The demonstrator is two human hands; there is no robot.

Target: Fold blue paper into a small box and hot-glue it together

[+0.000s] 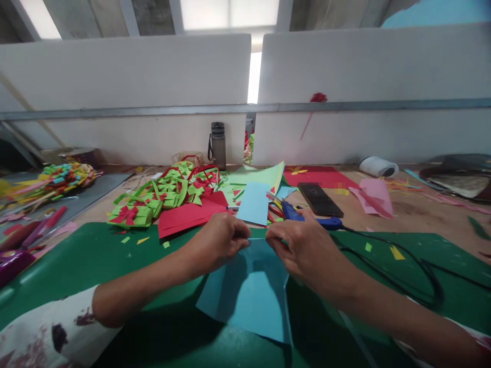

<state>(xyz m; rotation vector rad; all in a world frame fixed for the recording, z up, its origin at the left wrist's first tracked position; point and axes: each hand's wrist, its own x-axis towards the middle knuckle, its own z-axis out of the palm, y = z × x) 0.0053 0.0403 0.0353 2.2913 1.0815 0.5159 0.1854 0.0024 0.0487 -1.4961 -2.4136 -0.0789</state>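
A sheet of light blue paper (253, 301) slopes down over the green cutting mat (134, 271), with creases along its sides. My left hand (222, 240) pinches its upper edge at the left. At the right of that same edge, my right hand (297, 243) grips the paper between thumb and fingers. Just beyond the hands lies another light blue piece of paper (253, 203). Beside my right hand is a blue-handled tool (330, 223) with a black cord, partly hidden by the hand. Red-handled scissors (275, 210) lie close by, partly covered.
Green paper bags with red bows (153, 204) pile up at the back left, near red paper sheets (187, 217). A grey bottle (218, 145) stands against the white partition. A black phone (320, 199) and pink paper (372, 197) lie to the right. Black cord (406, 250) loops across the mat.
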